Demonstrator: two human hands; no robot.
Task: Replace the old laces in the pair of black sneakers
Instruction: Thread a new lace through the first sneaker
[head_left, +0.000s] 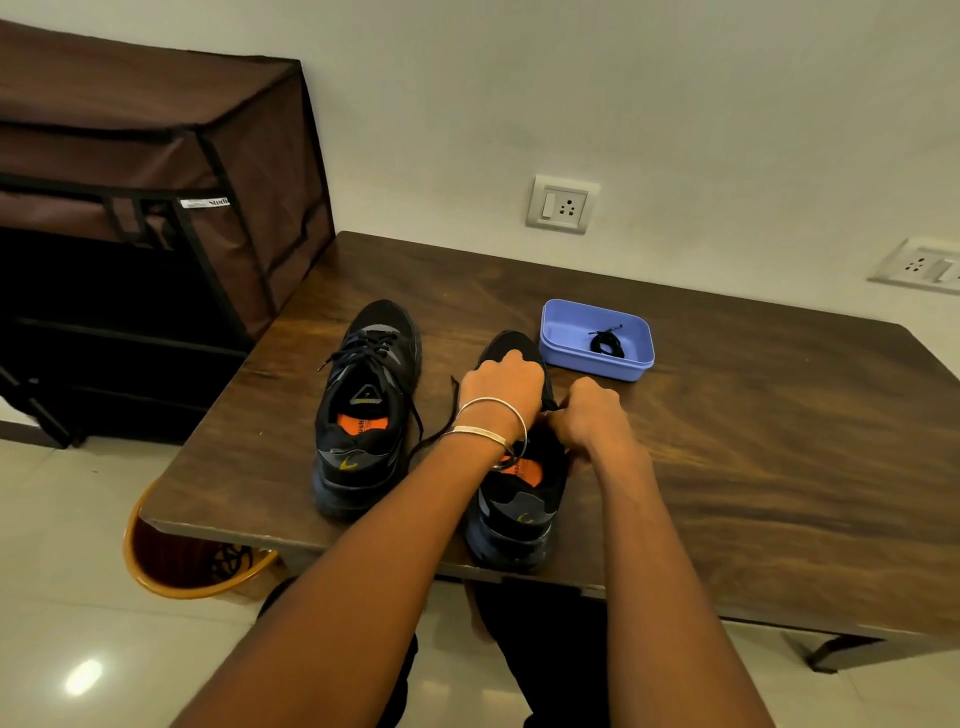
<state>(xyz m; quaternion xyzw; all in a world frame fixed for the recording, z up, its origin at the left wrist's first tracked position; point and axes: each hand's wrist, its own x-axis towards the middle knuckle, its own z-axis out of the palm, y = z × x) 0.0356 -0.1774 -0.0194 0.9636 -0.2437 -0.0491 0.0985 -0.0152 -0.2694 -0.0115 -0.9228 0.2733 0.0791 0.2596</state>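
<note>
Nearest, at the wooden table's (753, 467) front edge, the right sneaker (519, 499) stands heel toward the person, with both hands curled over its lacing: the left hand (501, 387) and the right hand (589, 415) each seem to pinch the black lace (441, 423), though the fingertips are hidden. Just left stands the laced left sneaker (366, 410). Beyond, a blue plastic tray (563, 332) holds a coiled black lace (605, 343).

Two black sneakers (367, 410) (514, 499), one blue tray (561, 332), one lace bundle (605, 343), two wall sockets (562, 204) (922, 266).
</note>
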